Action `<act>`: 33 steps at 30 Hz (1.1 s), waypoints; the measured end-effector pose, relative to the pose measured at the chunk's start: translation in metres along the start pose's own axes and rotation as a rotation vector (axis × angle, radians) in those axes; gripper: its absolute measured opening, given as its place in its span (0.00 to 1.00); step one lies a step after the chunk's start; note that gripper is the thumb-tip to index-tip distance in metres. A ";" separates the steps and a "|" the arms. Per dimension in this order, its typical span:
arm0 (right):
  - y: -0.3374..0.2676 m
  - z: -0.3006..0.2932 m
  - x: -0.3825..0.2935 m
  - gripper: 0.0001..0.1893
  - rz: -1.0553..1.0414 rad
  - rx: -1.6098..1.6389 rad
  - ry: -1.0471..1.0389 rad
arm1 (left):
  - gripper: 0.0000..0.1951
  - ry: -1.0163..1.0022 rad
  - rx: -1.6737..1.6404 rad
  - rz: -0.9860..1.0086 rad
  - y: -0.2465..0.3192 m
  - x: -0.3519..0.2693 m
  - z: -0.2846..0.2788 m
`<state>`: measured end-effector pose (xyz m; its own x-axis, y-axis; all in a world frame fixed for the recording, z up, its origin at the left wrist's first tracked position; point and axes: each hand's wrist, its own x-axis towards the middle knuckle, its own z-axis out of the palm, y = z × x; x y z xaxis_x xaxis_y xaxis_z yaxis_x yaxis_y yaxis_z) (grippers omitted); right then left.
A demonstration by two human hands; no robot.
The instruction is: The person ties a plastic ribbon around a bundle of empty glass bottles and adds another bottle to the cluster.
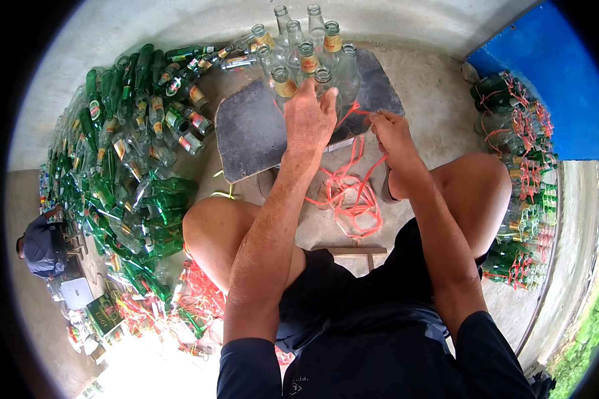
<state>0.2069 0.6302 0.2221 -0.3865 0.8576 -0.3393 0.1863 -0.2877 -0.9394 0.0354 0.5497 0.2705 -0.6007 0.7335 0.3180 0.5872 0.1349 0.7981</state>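
Several clear glass bottles (348,75) stand upright, bunched together on a dark grey board (254,132) in front of me. Red plastic twine (349,113) runs low along the near side of the bunch. My left hand (312,112) rests at the near bottles, its fingers around the neck area of the closest one; what the fingertips touch is partly hidden. My right hand (392,132) pinches the red twine to the right of the bottles, at the board's edge. From it the twine drops to a loose tangle (357,204) on the floor between my feet.
A large heap of green and clear bottles (130,149) lies at the left. Bundles of bottles tied with red twine (519,129) line the right side below a blue panel (554,75). A person (42,247) sits far left. Loose twine (199,284) lies beside my left knee.
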 end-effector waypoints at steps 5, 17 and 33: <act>-0.022 -0.004 0.013 0.14 -0.131 -0.296 -0.023 | 0.14 0.003 0.035 0.044 0.001 -0.004 -0.007; -0.076 -0.013 0.053 0.12 -0.272 -0.763 -0.174 | 0.13 -0.347 0.314 0.108 0.009 -0.015 -0.035; -0.138 -0.006 0.029 0.09 -0.379 -1.179 -0.144 | 0.35 -0.139 0.071 0.187 0.028 -0.014 0.039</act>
<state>0.1753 0.6971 0.3426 -0.6743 0.7271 -0.1289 0.7089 0.5885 -0.3886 0.0814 0.5694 0.2682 -0.4005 0.8338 0.3800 0.7208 0.0307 0.6925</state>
